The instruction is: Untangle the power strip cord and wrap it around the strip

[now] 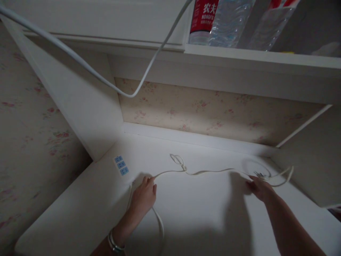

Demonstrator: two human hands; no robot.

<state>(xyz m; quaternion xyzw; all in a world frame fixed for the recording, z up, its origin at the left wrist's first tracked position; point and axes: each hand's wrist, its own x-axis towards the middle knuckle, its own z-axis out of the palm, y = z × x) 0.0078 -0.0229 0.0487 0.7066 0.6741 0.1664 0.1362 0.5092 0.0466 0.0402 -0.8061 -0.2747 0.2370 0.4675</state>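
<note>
A thin off-white cord (213,171) stretches between my two hands above the white desktop. My left hand (144,195), with a bracelet at its wrist, is closed round the cord on the left. Farther right, my right hand (259,186) pinches the same cord. Midway along it sits a knot (183,167) with a small loop behind it. Past my right hand the cord bends in a loose loop (289,174). Below and beside my left hand more cord (160,220) hangs down.
A socket strip (121,165) with blue-marked outlets lies at the left of the desk (191,213). A thick white cable (87,67) droops across the upper view. Water bottles (230,23) stand on the shelf (261,57) above. Side panels bound the desk.
</note>
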